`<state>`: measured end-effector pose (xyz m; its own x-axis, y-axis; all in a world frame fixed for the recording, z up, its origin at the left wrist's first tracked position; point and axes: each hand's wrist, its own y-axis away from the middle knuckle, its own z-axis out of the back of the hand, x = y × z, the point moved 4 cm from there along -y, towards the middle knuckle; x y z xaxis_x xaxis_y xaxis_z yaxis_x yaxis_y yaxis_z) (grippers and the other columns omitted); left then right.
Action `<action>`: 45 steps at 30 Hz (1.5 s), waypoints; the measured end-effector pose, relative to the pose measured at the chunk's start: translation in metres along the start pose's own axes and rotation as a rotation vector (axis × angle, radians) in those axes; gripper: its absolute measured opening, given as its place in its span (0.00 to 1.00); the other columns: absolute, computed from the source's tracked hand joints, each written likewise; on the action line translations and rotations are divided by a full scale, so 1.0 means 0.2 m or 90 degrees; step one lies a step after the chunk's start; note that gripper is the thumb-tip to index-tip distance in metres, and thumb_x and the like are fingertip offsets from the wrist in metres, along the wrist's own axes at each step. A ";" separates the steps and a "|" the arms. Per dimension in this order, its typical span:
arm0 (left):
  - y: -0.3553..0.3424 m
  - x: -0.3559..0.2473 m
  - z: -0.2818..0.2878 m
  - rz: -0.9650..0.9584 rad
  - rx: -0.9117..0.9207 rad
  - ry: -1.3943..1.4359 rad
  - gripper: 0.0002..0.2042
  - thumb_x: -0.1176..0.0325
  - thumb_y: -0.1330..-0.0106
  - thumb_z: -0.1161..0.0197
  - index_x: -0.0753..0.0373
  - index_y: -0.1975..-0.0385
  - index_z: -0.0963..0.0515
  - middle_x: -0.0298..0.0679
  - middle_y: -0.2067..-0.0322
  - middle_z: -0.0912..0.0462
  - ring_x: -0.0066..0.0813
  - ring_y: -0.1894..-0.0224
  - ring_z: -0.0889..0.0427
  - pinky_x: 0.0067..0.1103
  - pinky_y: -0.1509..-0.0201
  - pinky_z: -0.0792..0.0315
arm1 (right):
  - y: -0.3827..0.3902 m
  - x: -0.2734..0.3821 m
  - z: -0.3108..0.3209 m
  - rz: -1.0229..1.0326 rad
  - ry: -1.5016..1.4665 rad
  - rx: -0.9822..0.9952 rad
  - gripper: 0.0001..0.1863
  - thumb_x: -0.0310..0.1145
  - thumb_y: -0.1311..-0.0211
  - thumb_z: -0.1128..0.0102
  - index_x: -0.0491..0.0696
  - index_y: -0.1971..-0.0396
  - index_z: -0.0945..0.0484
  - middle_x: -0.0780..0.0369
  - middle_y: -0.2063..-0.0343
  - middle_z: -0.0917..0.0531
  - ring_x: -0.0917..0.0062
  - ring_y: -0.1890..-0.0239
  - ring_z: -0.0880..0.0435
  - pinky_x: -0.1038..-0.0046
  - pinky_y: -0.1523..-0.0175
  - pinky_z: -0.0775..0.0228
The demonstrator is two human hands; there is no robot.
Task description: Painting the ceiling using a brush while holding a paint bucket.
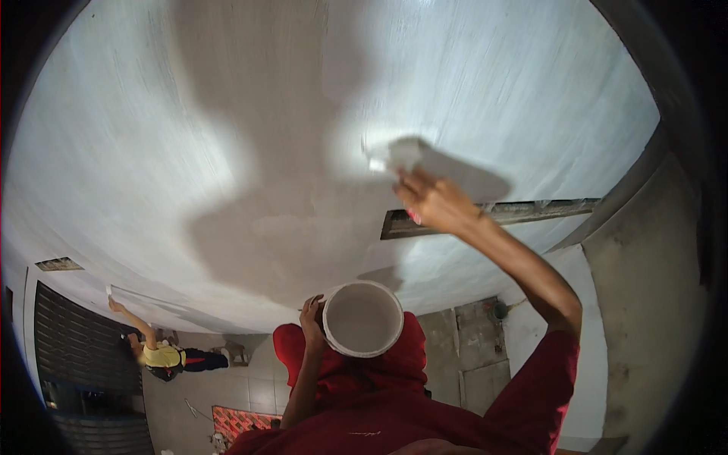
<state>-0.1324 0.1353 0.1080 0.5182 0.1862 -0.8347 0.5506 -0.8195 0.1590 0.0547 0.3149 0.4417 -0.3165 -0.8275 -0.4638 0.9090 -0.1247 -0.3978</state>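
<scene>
My right hand [440,203] is raised in front of the pale wall [485,98], its fingers closed round a paintbrush [378,163]. The brush's white bristle end meets the wall, and a bit of red handle shows under the fingers. Low in front of my body, my left hand [311,312] grips the left side of a round white bucket [400,334]. Greyish-white material shows inside the bucket; I cannot tell how deep it is. Shadows of my arm and body fall across the wall.
Below my right forearm, a long narrow recess [500,211] runs along the wall. At the far left another person [163,355] in a yellow top reaches to the wall, near a stool [239,353] and a dark slatted shutter [83,326]. A red patterned mat [246,419] lies on the tiled floor.
</scene>
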 end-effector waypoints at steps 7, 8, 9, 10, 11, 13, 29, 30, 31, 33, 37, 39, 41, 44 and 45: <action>-0.02 0.00 0.01 -0.001 -0.053 -0.018 0.15 0.65 0.33 0.51 0.67 0.52 0.28 0.41 0.63 0.20 0.31 0.58 0.21 0.24 0.51 0.29 | 0.22 0.24 -0.02 -0.155 -0.409 -0.108 0.13 0.19 0.53 0.39 0.44 0.64 0.21 0.55 0.61 0.19 0.63 0.61 0.19 0.69 0.62 0.23; -0.03 -0.01 -0.01 -0.002 -0.065 -0.010 0.15 0.65 0.32 0.51 0.67 0.52 0.28 0.42 0.63 0.20 0.31 0.58 0.21 0.24 0.51 0.29 | 0.24 0.25 0.03 -0.276 -0.557 -0.082 0.09 0.19 0.50 0.38 0.43 0.66 0.21 0.56 0.64 0.18 0.64 0.63 0.17 0.70 0.61 0.23; -0.03 -0.04 -0.04 0.003 -0.054 -0.026 0.15 0.65 0.32 0.52 0.68 0.52 0.28 0.43 0.63 0.20 0.31 0.58 0.21 0.24 0.51 0.29 | 0.24 0.28 0.08 -0.317 -0.642 -0.053 0.08 0.19 0.48 0.38 0.42 0.67 0.21 0.57 0.65 0.17 0.66 0.64 0.16 0.72 0.61 0.24; -0.03 -0.07 -0.06 0.003 -0.043 -0.040 0.15 0.66 0.32 0.52 0.68 0.52 0.28 0.43 0.63 0.20 0.31 0.59 0.20 0.24 0.51 0.28 | 0.24 0.31 0.10 -0.326 -0.684 0.022 0.09 0.17 0.50 0.38 0.43 0.67 0.19 0.53 0.66 0.16 0.69 0.62 0.16 0.73 0.58 0.25; -0.03 -0.06 -0.05 0.018 -0.031 -0.042 0.15 0.66 0.32 0.52 0.68 0.52 0.28 0.45 0.63 0.19 0.31 0.59 0.20 0.24 0.52 0.28 | 0.26 0.39 0.05 -0.315 -0.760 0.065 0.08 0.19 0.49 0.37 0.43 0.67 0.19 0.54 0.67 0.16 0.68 0.64 0.16 0.73 0.60 0.25; -0.05 -0.05 -0.05 0.033 -0.030 -0.041 0.14 0.66 0.32 0.52 0.69 0.53 0.28 0.46 0.63 0.18 0.31 0.60 0.20 0.24 0.52 0.28 | 0.26 0.50 -0.05 -0.296 -0.842 0.115 0.07 0.20 0.49 0.37 0.43 0.68 0.19 0.54 0.69 0.17 0.67 0.65 0.16 0.72 0.61 0.26; 0.01 -0.02 0.01 0.060 -0.025 0.039 0.14 0.67 0.32 0.52 0.70 0.53 0.29 0.48 0.63 0.18 0.33 0.61 0.19 0.24 0.53 0.27 | 0.37 0.87 -0.63 -0.326 -0.850 0.264 0.07 0.28 0.49 0.37 0.46 0.68 0.17 0.58 0.74 0.16 0.72 0.72 0.17 0.72 0.64 0.25; 0.01 -0.02 -0.01 0.058 -0.021 0.044 0.14 0.67 0.32 0.52 0.70 0.53 0.29 0.48 0.63 0.18 0.33 0.61 0.19 0.24 0.53 0.27 | 0.43 0.80 -0.60 -0.436 -0.959 0.244 0.07 0.27 0.47 0.37 0.44 0.67 0.18 0.59 0.73 0.16 0.74 0.71 0.17 0.74 0.62 0.24; 0.01 -0.02 -0.01 0.067 -0.025 0.036 0.14 0.67 0.32 0.52 0.69 0.54 0.28 0.48 0.63 0.18 0.33 0.61 0.19 0.24 0.53 0.27 | 0.49 0.75 -0.57 -0.549 -1.069 0.221 0.08 0.27 0.46 0.36 0.42 0.66 0.18 0.60 0.72 0.16 0.77 0.70 0.17 0.76 0.61 0.23; 0.02 -0.01 0.00 0.080 -0.029 0.038 0.14 0.67 0.32 0.52 0.69 0.54 0.28 0.47 0.63 0.18 0.33 0.61 0.19 0.24 0.53 0.27 | 0.60 0.69 -0.53 -0.653 -1.114 0.186 0.07 0.27 0.45 0.37 0.40 0.67 0.18 0.60 0.72 0.17 0.77 0.71 0.17 0.77 0.62 0.22; 0.00 -0.02 -0.02 0.077 -0.035 0.039 0.14 0.67 0.32 0.52 0.69 0.54 0.28 0.48 0.62 0.18 0.33 0.60 0.19 0.25 0.51 0.27 | 0.87 0.69 -0.60 -0.875 -1.273 0.046 0.10 0.25 0.44 0.39 0.37 0.63 0.22 0.58 0.72 0.18 0.74 0.72 0.17 0.75 0.63 0.21; -0.02 -0.05 -0.04 0.066 -0.023 0.045 0.14 0.67 0.31 0.52 0.69 0.53 0.28 0.48 0.62 0.18 0.33 0.60 0.19 0.25 0.51 0.27 | 0.99 0.73 -0.67 -0.947 -1.415 -0.068 0.12 0.24 0.43 0.40 0.36 0.60 0.24 0.56 0.73 0.18 0.71 0.74 0.16 0.76 0.65 0.21; -0.05 -0.04 -0.03 0.065 -0.020 0.044 0.14 0.67 0.31 0.53 0.69 0.53 0.29 0.49 0.62 0.18 0.34 0.60 0.19 0.25 0.51 0.27 | 1.02 0.79 -0.71 -0.992 -1.473 -0.124 0.10 0.24 0.43 0.40 0.37 0.61 0.24 0.57 0.73 0.18 0.71 0.74 0.17 0.77 0.66 0.21; -0.09 -0.02 -0.02 0.076 -0.025 0.039 0.14 0.67 0.31 0.53 0.69 0.53 0.29 0.49 0.62 0.18 0.33 0.60 0.19 0.26 0.52 0.27 | 1.05 0.82 -0.78 -1.035 -1.559 -0.222 0.08 0.25 0.42 0.40 0.40 0.63 0.23 0.57 0.73 0.18 0.71 0.73 0.18 0.78 0.67 0.23; -0.07 -0.02 -0.02 0.080 -0.024 0.037 0.14 0.67 0.31 0.53 0.69 0.53 0.29 0.49 0.61 0.18 0.34 0.59 0.19 0.25 0.52 0.27 | 1.02 0.84 -0.76 -0.988 -1.621 -0.295 0.08 0.25 0.42 0.41 0.40 0.63 0.23 0.57 0.71 0.18 0.71 0.71 0.18 0.77 0.67 0.23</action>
<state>-0.1400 0.1490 0.1109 0.6209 0.1146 -0.7755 0.5024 -0.8175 0.2814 0.1463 0.2333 0.1614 0.5466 0.6148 0.5685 0.5149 -0.7822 0.3508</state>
